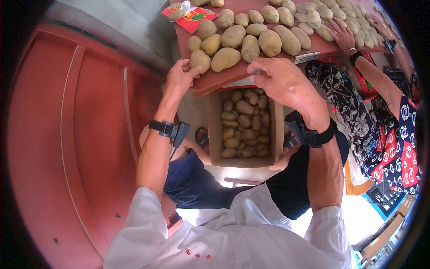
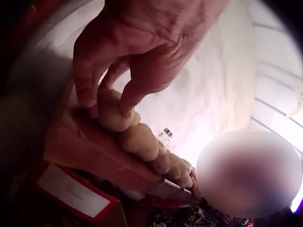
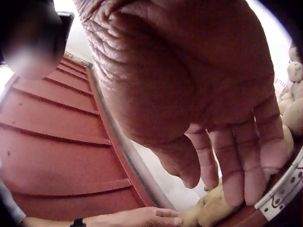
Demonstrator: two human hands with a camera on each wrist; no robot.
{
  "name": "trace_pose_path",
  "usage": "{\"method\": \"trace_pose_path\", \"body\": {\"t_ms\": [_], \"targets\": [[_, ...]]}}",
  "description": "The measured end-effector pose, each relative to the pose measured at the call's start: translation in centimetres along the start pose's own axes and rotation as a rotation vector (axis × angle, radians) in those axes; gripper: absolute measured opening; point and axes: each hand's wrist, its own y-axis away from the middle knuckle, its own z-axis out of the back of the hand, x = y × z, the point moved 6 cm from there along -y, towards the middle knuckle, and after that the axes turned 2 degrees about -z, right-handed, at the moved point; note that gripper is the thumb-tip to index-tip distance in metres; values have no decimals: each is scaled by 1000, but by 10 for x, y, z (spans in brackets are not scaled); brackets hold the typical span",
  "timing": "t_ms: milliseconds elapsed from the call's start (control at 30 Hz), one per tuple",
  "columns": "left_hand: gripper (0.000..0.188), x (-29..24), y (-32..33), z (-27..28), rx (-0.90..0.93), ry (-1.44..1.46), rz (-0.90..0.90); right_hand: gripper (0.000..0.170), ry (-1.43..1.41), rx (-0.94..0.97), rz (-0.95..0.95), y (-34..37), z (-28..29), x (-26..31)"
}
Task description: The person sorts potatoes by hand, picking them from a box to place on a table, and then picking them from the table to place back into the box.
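Observation:
At the table's near left corner, my left hand [image 1: 181, 80] pinches a potato [image 1: 200, 61] between thumb and fingers. The left wrist view shows the left hand [image 2: 137, 52] with its fingertips around that potato [image 2: 112, 111], which rests on the red tabletop. My right hand [image 1: 286, 80] is over the near edge, just below an oval potato [image 1: 250, 48]. In the right wrist view the right hand [image 3: 189, 80] has its fingers extended and relaxed, its palm facing the camera, with nothing seen in it. A yellow potato [image 3: 218, 206] lies beyond its fingertips.
More potatoes [image 1: 270, 42] cover the red table [image 1: 219, 80]. Below its edge stands a cardboard box [image 1: 215, 134] holding several potatoes. Another person's hand [image 1: 342, 38] rests by potatoes at the right. A red card [image 1: 192, 19] lies at the far left corner; a red door-like panel is at left.

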Motion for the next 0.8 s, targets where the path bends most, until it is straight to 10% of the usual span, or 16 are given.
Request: {"method": "trace_pose_path", "body": {"t_ms": [300,533,800], "targets": [[77,4,25,5,8,-59,10,22,53,10,38,-4,-8,-14],[27,-14,79,-7,-70,-224,-72,24,85,-8,112,-5,-13,-15],[22,53,116,-137,585,-540,-235,21,39,91,-4,2,3,7]]}}
